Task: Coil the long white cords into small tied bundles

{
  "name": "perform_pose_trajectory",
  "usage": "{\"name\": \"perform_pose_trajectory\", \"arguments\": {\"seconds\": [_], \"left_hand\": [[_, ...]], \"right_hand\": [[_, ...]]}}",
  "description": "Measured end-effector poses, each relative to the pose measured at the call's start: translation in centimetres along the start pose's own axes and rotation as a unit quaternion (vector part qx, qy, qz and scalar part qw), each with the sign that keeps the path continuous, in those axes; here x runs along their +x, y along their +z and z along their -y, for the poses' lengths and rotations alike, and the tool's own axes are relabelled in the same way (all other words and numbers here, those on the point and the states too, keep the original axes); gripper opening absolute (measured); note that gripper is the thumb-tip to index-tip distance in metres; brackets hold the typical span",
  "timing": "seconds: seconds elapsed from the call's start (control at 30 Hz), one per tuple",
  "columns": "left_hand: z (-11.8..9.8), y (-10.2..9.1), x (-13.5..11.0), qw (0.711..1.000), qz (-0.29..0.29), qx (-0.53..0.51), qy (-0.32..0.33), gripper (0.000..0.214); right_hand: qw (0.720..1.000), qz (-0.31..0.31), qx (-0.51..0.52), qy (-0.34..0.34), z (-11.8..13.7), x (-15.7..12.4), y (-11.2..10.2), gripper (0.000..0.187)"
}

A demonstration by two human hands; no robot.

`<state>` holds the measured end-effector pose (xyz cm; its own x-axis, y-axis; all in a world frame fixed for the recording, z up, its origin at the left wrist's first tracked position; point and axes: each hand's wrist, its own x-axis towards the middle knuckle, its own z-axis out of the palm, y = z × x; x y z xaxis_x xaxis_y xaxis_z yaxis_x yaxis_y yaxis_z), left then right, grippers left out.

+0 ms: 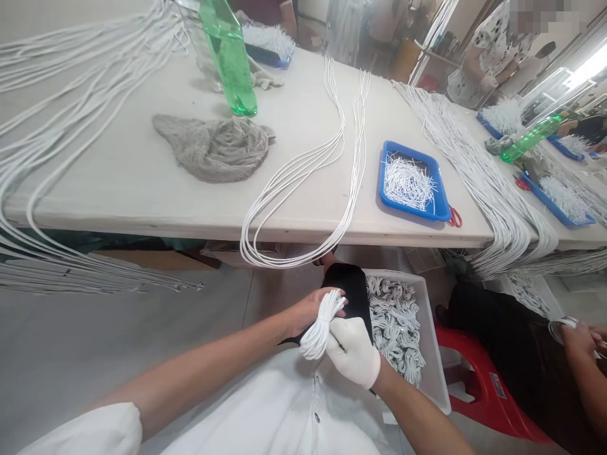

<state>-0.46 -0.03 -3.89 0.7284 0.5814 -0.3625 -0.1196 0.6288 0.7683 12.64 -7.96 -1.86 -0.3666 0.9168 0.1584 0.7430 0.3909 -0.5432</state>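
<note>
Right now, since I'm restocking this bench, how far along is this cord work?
Done: the white crate holds many coiled bundles of white cord. In hand: the bare left hand and gloved right hand grip one coil. Left, it seems: long loose white cords on the table, plus larger hanks at its left end. Exact counts can't be told.
</note>
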Motion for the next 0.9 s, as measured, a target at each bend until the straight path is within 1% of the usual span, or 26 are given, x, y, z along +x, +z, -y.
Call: {"name": "perform_pose_trajectory", "arguments": {"seconds": [0.03, 0.1, 0.13, 0.17, 0.2, 0.23, 0.27, 0.3, 0.33, 0.37, 0.4, 0.43, 0.47, 0.5, 0.53, 0.57, 0.6, 0.63, 0.67, 0.73, 0.77, 0.8, 0.83, 0.9], "left_hand": [[-0.7, 0.1, 0.0, 1.0, 0.029, 0.004, 0.006, 0.028], [-2.2, 0.1, -0.4, 0.992, 0.098, 0.062, 0.04, 0.029], [-2.7, 0.0, -0.7, 0.987, 0.107, 0.106, 0.059, 0.034], [-3.0, -0.2, -1.1, 0.982, 0.096, 0.146, 0.067, 0.047], [-3.0, -0.5, -1.4, 0.981, 0.073, 0.17, 0.054, 0.061], [-2.8, -0.7, -1.7, 0.983, 0.057, 0.174, 0.021, 0.069], [-2.5, -0.9, -2.0, 0.985, 0.063, 0.156, -0.027, 0.067], [-2.0, -1.0, -2.1, 0.985, 0.093, 0.123, -0.08, 0.057], [-1.4, -1.0, -2.3, 0.979, 0.136, 0.088, -0.124, 0.044], [-0.9, -1.0, -2.4, 0.971, 0.174, 0.062, -0.151, 0.033], [-0.4, -0.8, -2.5, 0.968, 0.192, 0.054, -0.154, 0.026], [0.1, -0.6, -2.5, 0.973, 0.178, 0.066, -0.132, 0.022], [0.5, -0.3, -2.5, 0.981, 0.138, 0.099, -0.09, 0.018], [0.8, -0.1, -2.5, 0.986, 0.082, 0.144, -0.037, 0.016], [1.1, 0.1, -2.3, 0.981, 0.024, 0.189, 0.016, 0.015], [1.3, 0.2, -2.1, 0.973, -0.024, 0.224, 0.057, 0.016], [1.5, 0.2, -1.8, 0.966, -0.053, 0.24, 0.076, 0.016], [1.6, 0.2, -1.4, 0.967, -0.064, 0.235, 0.072, 0.016], [1.6, 0.2, -1.1, 0.974, -0.06, 0.214, 0.047, 0.015], [1.4, 0.1, -0.7, 0.988, -0.043, 0.146, -0.029, 0.017], [1.3, 0.1, -0.7, 0.991, -0.037, 0.113, -0.064, 0.02], [1.2, 0.1, -0.7, 0.992, -0.033, 0.087, -0.089, 0.022], [1.1, 0.1, -0.9, 0.992, -0.028, 0.07, -0.105, 0.023], [0.9, 0.3, -1.3, 0.992, -0.011, 0.051, -0.119, 0.02]], "right_hand": [[1.0, 0.002, 0.004, -0.02, 0.1, 0.1, 0.2, 0.027], [0.998, 0.0, -0.017, -0.059, -0.5, 0.1, 0.2, 0.023], [0.997, -0.003, -0.04, -0.071, -1.0, 0.0, 0.0, 0.023], [0.995, -0.005, -0.068, -0.078, -1.6, 0.0, -0.3, 0.023], [0.992, -0.008, -0.098, -0.082, -2.2, -0.1, -0.7, 0.023], [0.989, -0.007, -0.124, -0.085, -2.7, -0.2, -1.0, 0.024], [0.986, -0.003, -0.142, -0.088, -3.1, -0.2, -1.3, 0.025], [0.985, 0.004, -0.147, -0.092, -3.4, -0.1, -1.6, 0.025], [0.986, 0.011, -0.138, -0.09, -3.5, -0.1, -1.7, 0.026], [0.991, 0.016, -0.113, -0.076, -3.4, 0.1, -1.8, 0.026], [0.996, 0.02, -0.07, -0.045, -3.2, 0.2, -1.8, 0.026], [1.0, 0.023, -0.003, 0.007, -2.9, 0.4, -1.7, 0.026], [0.992, 0.029, 0.089, 0.083, -2.4, 0.6, -1.5, 0.027], [0.966, 0.043, 0.191, 0.169, -1.9, 0.8, -1.3, 0.027], [0.924, 0.062, 0.284, 0.25, -1.4, 1.0, -1.1, 0.027], [0.875, 0.083, 0.36, 0.313, -1.0, 1.1, -1.1, 0.027], [0.834, 0.095, 0.414, 0.353, -0.6, 1.1, -1.0, 0.026], [0.814, 0.089, 0.441, 0.367, -0.3, 1.2, -1.1, 0.026], [0.82, 0.062, 0.439, 0.362, -0.1, 1.1, -1.2, 0.026], [0.865, -0.028, 0.38, 0.328, -0.2, 0.8, -1.4, 0.023], [0.891, -0.067, 0.33, 0.305, -0.4, 0.6, -1.4, 0.02], [0.917, -0.089, 0.272, 0.279, -0.7, 0.4, -1.3, 0.016], [0.938, -0.092, 0.22, 0.252, -1.1, 0.2, -1.1, 0.014], [0.967, -0.076, 0.141, 0.198, -1.9, -0.2, -0.6, 0.014]]}}
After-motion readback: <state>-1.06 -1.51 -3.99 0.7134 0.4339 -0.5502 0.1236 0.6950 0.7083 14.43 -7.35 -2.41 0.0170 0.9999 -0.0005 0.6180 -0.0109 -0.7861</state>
